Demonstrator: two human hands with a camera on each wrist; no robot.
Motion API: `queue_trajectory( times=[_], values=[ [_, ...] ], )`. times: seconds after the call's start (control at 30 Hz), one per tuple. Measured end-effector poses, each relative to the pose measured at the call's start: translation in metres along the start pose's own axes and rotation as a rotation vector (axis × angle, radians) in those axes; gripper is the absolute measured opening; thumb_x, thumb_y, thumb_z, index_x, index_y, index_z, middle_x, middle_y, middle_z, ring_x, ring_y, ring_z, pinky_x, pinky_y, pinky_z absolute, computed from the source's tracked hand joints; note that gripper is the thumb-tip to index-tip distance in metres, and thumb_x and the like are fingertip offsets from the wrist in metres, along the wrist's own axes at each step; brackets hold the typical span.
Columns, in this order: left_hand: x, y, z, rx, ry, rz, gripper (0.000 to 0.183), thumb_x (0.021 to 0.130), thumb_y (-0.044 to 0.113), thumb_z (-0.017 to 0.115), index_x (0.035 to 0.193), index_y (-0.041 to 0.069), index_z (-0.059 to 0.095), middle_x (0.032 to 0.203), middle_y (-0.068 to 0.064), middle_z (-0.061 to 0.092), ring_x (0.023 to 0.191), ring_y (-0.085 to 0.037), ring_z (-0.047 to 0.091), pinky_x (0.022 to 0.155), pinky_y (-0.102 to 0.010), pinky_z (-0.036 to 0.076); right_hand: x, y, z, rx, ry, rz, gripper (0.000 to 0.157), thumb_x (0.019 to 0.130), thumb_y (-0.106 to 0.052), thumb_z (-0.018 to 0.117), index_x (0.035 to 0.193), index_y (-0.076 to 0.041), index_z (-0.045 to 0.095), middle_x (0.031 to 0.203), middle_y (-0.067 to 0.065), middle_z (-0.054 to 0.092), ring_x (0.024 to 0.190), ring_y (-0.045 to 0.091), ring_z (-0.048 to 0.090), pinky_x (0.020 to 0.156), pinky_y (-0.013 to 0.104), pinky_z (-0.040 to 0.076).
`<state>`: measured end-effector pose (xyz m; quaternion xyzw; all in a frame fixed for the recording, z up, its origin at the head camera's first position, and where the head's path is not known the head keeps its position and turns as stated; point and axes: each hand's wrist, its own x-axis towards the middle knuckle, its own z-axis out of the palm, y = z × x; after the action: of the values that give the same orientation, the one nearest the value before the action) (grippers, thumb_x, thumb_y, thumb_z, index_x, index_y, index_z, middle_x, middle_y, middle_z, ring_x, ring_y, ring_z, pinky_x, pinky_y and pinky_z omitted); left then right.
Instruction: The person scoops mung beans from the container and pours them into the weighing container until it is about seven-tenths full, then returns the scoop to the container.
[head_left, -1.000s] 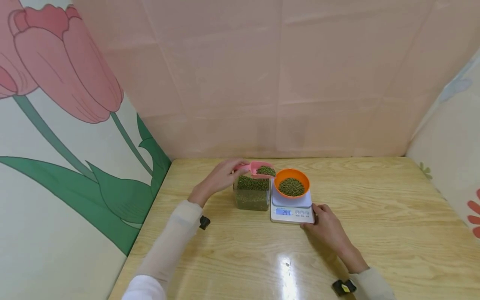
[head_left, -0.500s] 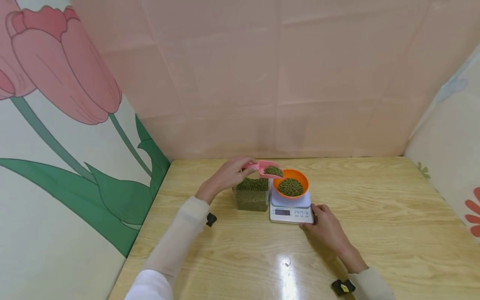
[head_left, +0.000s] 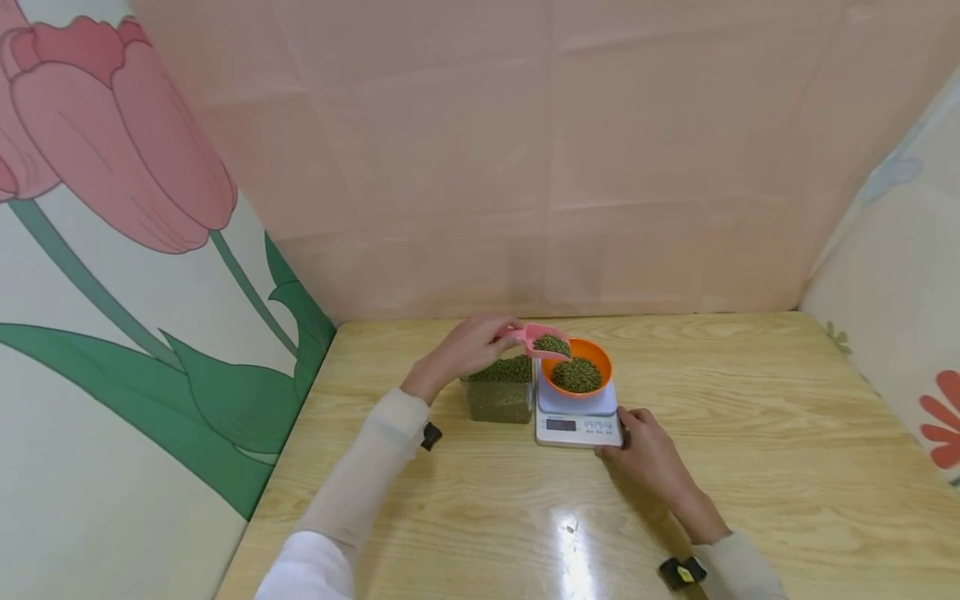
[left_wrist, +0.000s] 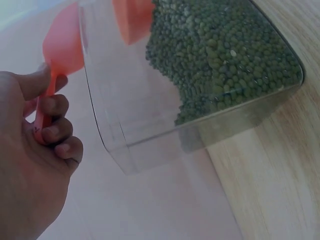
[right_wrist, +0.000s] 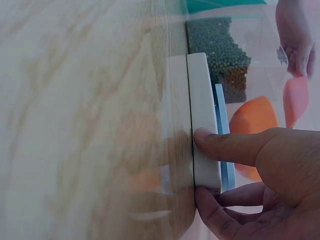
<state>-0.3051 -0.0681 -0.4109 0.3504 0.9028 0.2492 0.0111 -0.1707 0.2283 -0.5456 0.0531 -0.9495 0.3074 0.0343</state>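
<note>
My left hand holds a pink scoop by its handle, fingers curled round it in the left wrist view. Green mung beans lie in the scoop, whose lip overlaps the left rim of an orange bowl. More mung beans fill the bottom of that bowl. It stands on a white kitchen scale with a dark display. At the scale's front right corner, my right hand pinches the body, with the thumb against the front side and fingers round the corner.
A clear square container of mung beans stands directly left of the scale, below my left hand. The wooden table meets a pink cloth backdrop behind and a tulip-painted wall panel on the left.
My left hand has carried the loaded scoop rightward, from above the container to the bowl's rim. The scale's display, lit with digits at first, now looks dark. My right hand keeps its place.
</note>
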Motion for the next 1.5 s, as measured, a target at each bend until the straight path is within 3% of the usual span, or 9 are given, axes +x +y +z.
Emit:
queue_trajectory(
  times=[0.27, 0.43, 0.7, 0.93, 1.17, 1.5],
  values=[
    [0.009, 0.005, 0.003, 0.087, -0.012, 0.02, 0.032, 0.111, 0.032, 0.059, 0.134, 0.014, 0.071, 0.121, -0.001, 0.075, 0.099, -0.017, 0.066, 0.093, -0.038, 0.055, 0.001, -0.001, -0.001, -0.005, 0.014, -0.012, 0.082, 0.084, -0.018, 0.092, 0.144, 0.021, 0.051, 0.127, 0.037, 0.059, 0.098, 0.038, 0.064, 0.082, 0.05, 0.059],
    [0.013, 0.009, 0.003, 0.133, -0.017, 0.034, 0.029, 0.111, 0.031, 0.06, 0.131, 0.014, 0.072, 0.11, 0.002, 0.073, 0.088, -0.014, 0.059, 0.081, -0.031, 0.049, 0.001, -0.001, -0.001, -0.005, 0.016, -0.015, 0.082, 0.084, -0.018, 0.092, 0.144, 0.021, 0.051, 0.127, 0.037, 0.059, 0.099, 0.039, 0.065, 0.083, 0.052, 0.059],
    [0.016, 0.019, -0.001, 0.183, -0.041, 0.031, 0.032, 0.11, 0.033, 0.06, 0.133, 0.014, 0.072, 0.108, 0.002, 0.073, 0.08, -0.013, 0.055, 0.069, -0.026, 0.044, 0.0, -0.001, -0.002, 0.001, 0.015, -0.022, 0.081, 0.084, -0.017, 0.091, 0.144, 0.02, 0.051, 0.127, 0.037, 0.059, 0.1, 0.04, 0.064, 0.083, 0.052, 0.059],
    [0.016, 0.024, -0.005, 0.255, -0.04, 0.052, 0.032, 0.11, 0.034, 0.06, 0.131, 0.013, 0.073, 0.121, -0.001, 0.076, 0.086, -0.012, 0.059, 0.073, -0.025, 0.047, -0.001, 0.0, -0.001, 0.006, 0.023, -0.019, 0.08, 0.084, -0.016, 0.091, 0.144, 0.02, 0.051, 0.127, 0.037, 0.059, 0.099, 0.04, 0.064, 0.082, 0.05, 0.058],
    [0.016, 0.025, -0.007, 0.276, -0.041, 0.072, 0.029, 0.11, 0.032, 0.06, 0.127, 0.013, 0.074, 0.108, 0.001, 0.075, 0.078, -0.012, 0.055, 0.068, -0.024, 0.043, -0.002, 0.0, 0.0, 0.007, 0.019, -0.018, 0.079, 0.085, -0.016, 0.09, 0.145, 0.019, 0.051, 0.128, 0.037, 0.059, 0.101, 0.039, 0.064, 0.083, 0.05, 0.059],
    [0.012, 0.022, -0.011, 0.273, -0.047, 0.056, 0.031, 0.11, 0.034, 0.06, 0.132, 0.015, 0.073, 0.115, 0.002, 0.075, 0.086, -0.012, 0.057, 0.076, -0.027, 0.047, -0.002, 0.0, 0.0, 0.011, 0.002, 0.0, 0.079, 0.086, -0.016, 0.09, 0.146, 0.017, 0.051, 0.129, 0.036, 0.058, 0.102, 0.039, 0.064, 0.083, 0.05, 0.059]
  ],
)
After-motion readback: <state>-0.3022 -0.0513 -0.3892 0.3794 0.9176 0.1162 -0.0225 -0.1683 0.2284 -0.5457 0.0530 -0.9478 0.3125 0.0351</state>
